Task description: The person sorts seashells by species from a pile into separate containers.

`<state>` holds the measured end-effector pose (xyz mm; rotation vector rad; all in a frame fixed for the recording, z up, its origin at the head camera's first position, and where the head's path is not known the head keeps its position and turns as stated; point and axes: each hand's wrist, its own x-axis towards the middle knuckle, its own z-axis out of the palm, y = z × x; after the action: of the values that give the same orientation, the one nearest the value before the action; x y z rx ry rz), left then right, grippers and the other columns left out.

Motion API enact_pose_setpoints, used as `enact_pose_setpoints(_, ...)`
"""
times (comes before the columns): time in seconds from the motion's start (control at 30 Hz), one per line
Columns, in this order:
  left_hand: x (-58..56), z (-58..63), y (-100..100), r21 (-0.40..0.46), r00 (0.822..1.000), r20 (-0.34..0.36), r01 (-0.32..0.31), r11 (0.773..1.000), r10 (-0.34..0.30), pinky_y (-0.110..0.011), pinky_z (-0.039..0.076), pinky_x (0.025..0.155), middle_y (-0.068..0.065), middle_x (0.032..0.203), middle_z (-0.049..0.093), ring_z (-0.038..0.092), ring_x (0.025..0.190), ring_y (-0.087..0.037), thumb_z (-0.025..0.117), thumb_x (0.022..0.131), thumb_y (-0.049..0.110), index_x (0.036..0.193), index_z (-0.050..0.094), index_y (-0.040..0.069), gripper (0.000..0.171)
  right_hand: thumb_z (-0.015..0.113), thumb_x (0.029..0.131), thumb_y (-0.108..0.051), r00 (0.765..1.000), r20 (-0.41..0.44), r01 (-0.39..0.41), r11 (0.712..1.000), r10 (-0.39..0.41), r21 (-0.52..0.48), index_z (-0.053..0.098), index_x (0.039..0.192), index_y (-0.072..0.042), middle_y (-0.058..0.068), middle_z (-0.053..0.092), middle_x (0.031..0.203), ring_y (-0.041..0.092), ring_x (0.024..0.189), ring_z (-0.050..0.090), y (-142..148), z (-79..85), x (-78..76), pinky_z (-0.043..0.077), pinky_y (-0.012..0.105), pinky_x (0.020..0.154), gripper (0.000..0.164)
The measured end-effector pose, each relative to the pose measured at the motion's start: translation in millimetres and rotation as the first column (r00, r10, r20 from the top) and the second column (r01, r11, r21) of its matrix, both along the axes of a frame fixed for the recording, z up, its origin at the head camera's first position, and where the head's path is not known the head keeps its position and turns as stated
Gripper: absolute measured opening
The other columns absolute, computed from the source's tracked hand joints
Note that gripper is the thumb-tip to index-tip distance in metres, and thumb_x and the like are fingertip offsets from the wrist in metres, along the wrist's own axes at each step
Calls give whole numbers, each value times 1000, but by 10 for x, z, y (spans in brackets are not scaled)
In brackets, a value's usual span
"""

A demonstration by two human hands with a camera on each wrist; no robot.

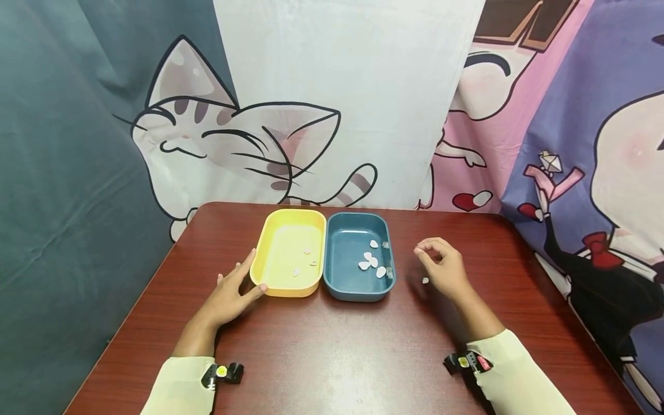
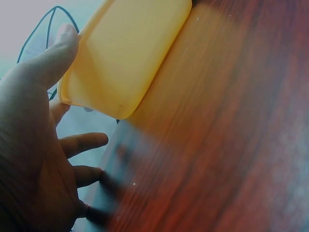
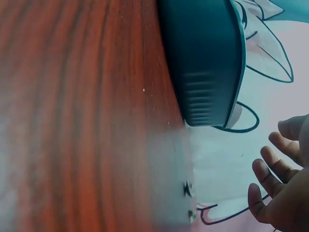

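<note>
My left hand (image 1: 228, 302) rests at the near left corner of a yellow tray (image 1: 287, 292), thumb at the front rim and index finger along the left side; the other fingers spread apart in the left wrist view. Three small pale pieces (image 1: 296, 272) lie in that tray. Right beside it stands a blue tray (image 1: 358, 297) with several small white, shell-like pieces (image 1: 381, 271) inside. Right of the blue tray hovers my right hand (image 1: 445, 271), fingers loosely bent and nothing visible between them in the right wrist view. Close below it is one small white piece (image 1: 425, 280).
The trays stand side by side toward the back of a reddish-brown wooden table (image 1: 321, 357). Behind the table hangs a cartoon-print curtain (image 1: 358, 75). A black strap device (image 1: 223, 372) sits on each sleeved wrist.
</note>
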<state>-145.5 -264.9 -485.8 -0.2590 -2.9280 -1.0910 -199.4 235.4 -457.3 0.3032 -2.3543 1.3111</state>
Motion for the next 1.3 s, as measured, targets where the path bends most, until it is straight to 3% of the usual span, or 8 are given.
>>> enact_pose_setpoints(0.23, 4, -11, -2, 2, 1000, 4, -1, 1000, 1, -90, 4, 121, -21, 179, 30, 23, 163, -60, 70, 104, 52, 177, 18, 25, 94, 78, 100, -4, 1000, -12, 13, 1000, -13, -11, 79, 96, 1, 19, 76, 110, -9, 88, 61, 165, -85, 2, 51, 8, 72, 7)
enact_pose_setpoints(0.4, -12, -6, -4, 1, 1000, 6, 0, 1000, 0, -90, 4, 122, -21, 179, 29, 22, 163, -60, 69, 104, 53, 177, 17, 27, 94, 76, 100, -1, 998, -21, 53, 997, -52, 48, 78, 94, 2, 21, 76, 105, -11, 82, 60, 303, -244, -69, 49, 6, 69, 6)
enact_pose_setpoints(0.5, -15, -3, -7, 0, 1000, 12, 0, 1000, 0, -90, 4, 122, -20, 180, 29, 22, 163, -60, 69, 104, 53, 178, 16, 27, 94, 77, 100, -2, 998, 9, 69, 996, -69, 52, 78, 95, 2, 19, 76, 105, -13, 88, 58, 380, -337, -107, 46, 6, 75, 7)
enact_pose_setpoints(0.7, -10, 2, -2, -5, 1000, 14, 0, 1000, 1, -90, 5, 122, -21, 179, 30, 22, 163, -60, 69, 104, 54, 177, 18, 24, 94, 75, 102, -4, 992, 119, 36, 999, -33, -21, 77, 98, 7, 11, 71, 96, -8, 72, 60, 502, -495, -152, 51, 9, 66, 11)
enact_pose_setpoints(0.8, -16, -6, 8, -6, 1000, 13, 0, 1000, 0, -90, 4, 122, -20, 179, 29, 22, 163, -60, 69, 104, 54, 177, 18, 24, 94, 75, 102, -5, 990, 141, 22, 999, -18, -24, 77, 98, 6, 7, 69, 92, -7, 74, 60, 542, -548, -162, 49, 9, 68, 11)
enact_pose_setpoints(1.0, -15, -26, 3, -8, 1000, 19, 0, 1000, 0, -89, 4, 122, -20, 180, 29, 22, 164, -59, 69, 104, 54, 178, 16, 26, 95, 78, 98, -1, 983, 173, -63, 998, 62, 3, 79, 101, 4, 11, 75, 102, -7, 85, 60, 596, -566, -155, 48, 10, 73, 7)
enact_pose_setpoints(1.17, -16, -40, -12, -4, 1000, 16, 0, 1000, 0, -90, 4, 121, -20, 180, 29, 21, 164, -60, 69, 104, 54, 178, 17, 26, 95, 80, 97, -2, 967, 190, -177, 984, 169, 27, 81, 111, 3, 23, 74, 117, 0, 100, 63, 664, -534, -143, 49, 10, 81, 15)
enact_pose_setpoints(1.3, -16, -32, -17, -3, 1000, 14, -1, 1000, 1, -91, 4, 121, -20, 180, 29, 21, 164, -60, 70, 104, 54, 177, 18, 24, 95, 83, 94, -3, 946, 224, -259, 962, 235, 81, 81, 117, -1, 21, 72, 125, 7, 113, 62, 719, -513, -154, 47, 11, 94, 23)
